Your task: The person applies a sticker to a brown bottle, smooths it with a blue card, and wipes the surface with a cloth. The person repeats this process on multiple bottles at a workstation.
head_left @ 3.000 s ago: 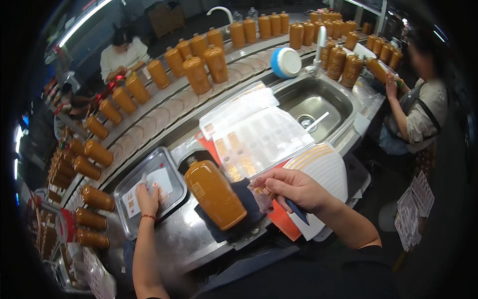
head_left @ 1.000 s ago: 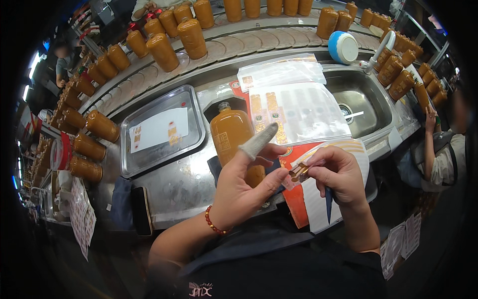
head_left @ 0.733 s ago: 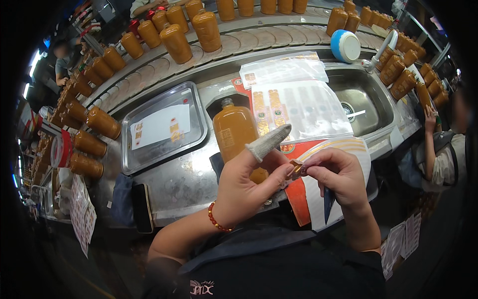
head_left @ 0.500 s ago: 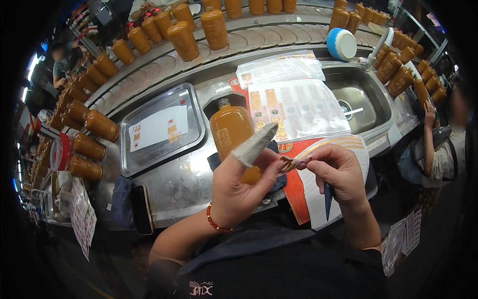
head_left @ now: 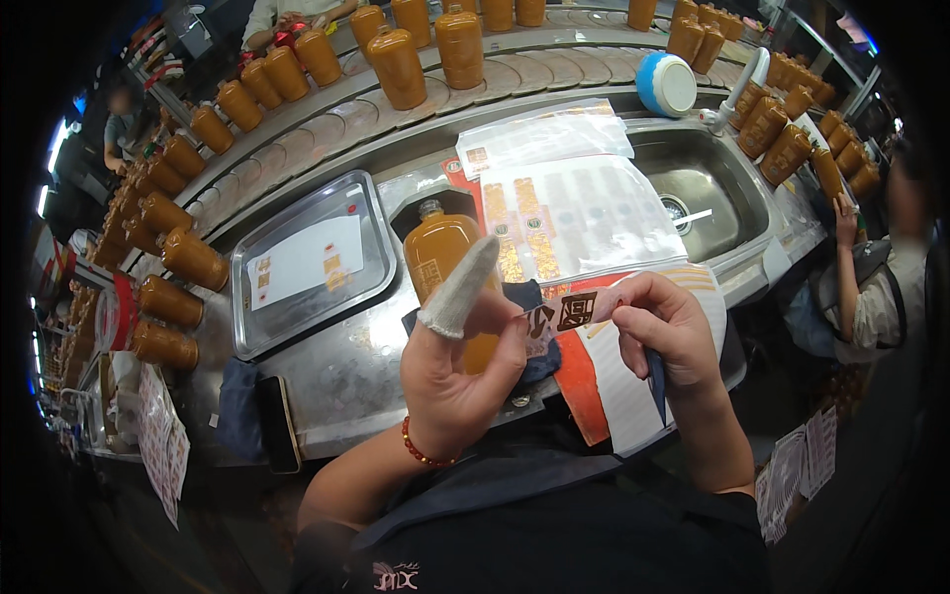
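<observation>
Between my two hands stretches a clear decal strip point(head_left: 578, 311) with dark brown characters. My left hand point(head_left: 457, 358) pinches its left end with thumb and fingers; a grey-white cloth finger cot point(head_left: 463, 288) covers the raised index finger. My right hand point(head_left: 675, 332) grips the right end between thumb and forefinger. Tucked in that same hand is a dark blue, pointed, flat tool point(head_left: 657, 384), its tip hanging down. Behind my left hand an amber-brown bottle point(head_left: 432, 249) lies tilted on dark blue cloth point(head_left: 540, 367), partly hidden by my fingers.
Printed decal sheets point(head_left: 584, 213) lie beyond my hands, over a red-and-white sheet. A metal tray point(head_left: 384, 259) with white paper stands left, a sink point(head_left: 727, 193) right. Brown bottles point(head_left: 398, 71) line the curved conveyor point(head_left: 341, 129). A phone point(head_left: 279, 424) rests front left; a person works at right.
The crumpled decal strip has been drawn out flat, its characters now showing. My left hand has shifted slightly left, away from my right hand. The whole view has moved a little.
</observation>
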{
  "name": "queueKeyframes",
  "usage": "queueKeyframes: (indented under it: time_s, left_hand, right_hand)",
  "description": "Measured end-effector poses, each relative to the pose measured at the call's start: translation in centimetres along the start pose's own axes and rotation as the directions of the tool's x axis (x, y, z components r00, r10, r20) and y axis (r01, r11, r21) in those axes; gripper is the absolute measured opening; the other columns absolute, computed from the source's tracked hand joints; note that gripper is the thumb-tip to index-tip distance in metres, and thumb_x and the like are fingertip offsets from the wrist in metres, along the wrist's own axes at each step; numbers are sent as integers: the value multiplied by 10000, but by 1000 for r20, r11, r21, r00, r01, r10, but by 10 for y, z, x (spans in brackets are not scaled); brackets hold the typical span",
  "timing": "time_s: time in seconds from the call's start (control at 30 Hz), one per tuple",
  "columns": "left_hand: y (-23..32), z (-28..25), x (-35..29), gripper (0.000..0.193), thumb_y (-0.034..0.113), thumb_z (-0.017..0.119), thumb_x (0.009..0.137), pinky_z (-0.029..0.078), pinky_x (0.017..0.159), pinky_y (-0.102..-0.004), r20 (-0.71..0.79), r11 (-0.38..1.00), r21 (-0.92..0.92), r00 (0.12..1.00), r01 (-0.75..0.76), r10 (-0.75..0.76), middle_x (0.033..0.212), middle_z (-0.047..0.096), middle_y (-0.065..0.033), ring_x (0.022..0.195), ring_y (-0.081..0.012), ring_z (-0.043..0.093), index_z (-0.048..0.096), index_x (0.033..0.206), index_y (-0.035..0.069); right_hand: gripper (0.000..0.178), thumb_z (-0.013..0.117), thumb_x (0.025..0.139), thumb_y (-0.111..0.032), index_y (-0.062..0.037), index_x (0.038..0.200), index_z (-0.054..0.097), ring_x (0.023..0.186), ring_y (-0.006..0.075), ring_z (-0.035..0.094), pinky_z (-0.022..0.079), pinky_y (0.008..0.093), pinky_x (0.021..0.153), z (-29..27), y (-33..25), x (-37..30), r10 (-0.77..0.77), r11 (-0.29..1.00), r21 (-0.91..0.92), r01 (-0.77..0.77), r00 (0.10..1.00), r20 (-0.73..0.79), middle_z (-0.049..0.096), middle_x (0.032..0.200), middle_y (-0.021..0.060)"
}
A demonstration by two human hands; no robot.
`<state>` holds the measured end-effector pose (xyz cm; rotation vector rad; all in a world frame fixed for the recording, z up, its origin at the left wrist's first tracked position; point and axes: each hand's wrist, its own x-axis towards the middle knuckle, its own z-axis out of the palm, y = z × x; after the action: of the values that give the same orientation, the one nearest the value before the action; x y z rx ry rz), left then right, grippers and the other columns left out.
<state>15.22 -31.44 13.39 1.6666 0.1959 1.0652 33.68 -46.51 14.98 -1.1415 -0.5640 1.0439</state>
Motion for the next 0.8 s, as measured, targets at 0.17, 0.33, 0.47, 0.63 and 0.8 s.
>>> queueKeyframes:
  time_s: [0.17,0.33,0.47,0.63,0.8]
  left_hand:
    - [1,-7,-7,531,-50,684,913,535,857,-282,19,990,141,1000,2,-5,1080,635,-95,924,-154,654,508,1414,-74]
    - [-10,-35,-29,647,115,786,846,426,1059,-397,85,892,437,993,-114,86,1301,515,-148,1213,-275,522,512,1410,-44]
    - [-14,-41,-47,835,302,849,829,346,1138,-461,107,760,645,994,-80,13,1452,390,-183,1358,-353,410,452,1494,-9]
    - [-26,-37,-57,1103,445,910,758,283,1203,-508,135,732,680,987,-32,-82,1637,208,-255,1513,-441,262,328,1602,37]
    - [-35,-25,-50,1249,324,972,695,296,1211,-499,119,701,714,984,8,-132,1656,177,-285,1506,-478,283,209,1635,20]
  right_hand:
    - [110,677,973,-50,28,1038,637,491,63,551,427,176,483,-45,-8,35,-45,998,-55,41,995,-84,730,950,124]
    - [149,736,917,-73,2,1043,708,571,41,570,439,191,517,-194,-22,103,-70,952,-301,-49,925,-373,726,878,75]
    - [194,774,785,-42,39,961,779,625,144,639,516,286,621,-336,1,145,-188,751,-630,-200,849,-493,743,811,75]
    - [292,836,705,-237,-15,892,812,865,294,744,577,406,772,-399,28,176,-184,102,-829,-550,808,-560,780,943,181]
    - [272,820,704,-253,-57,893,812,806,300,725,564,405,764,-418,24,183,-258,-28,-763,-646,742,-619,755,883,187]
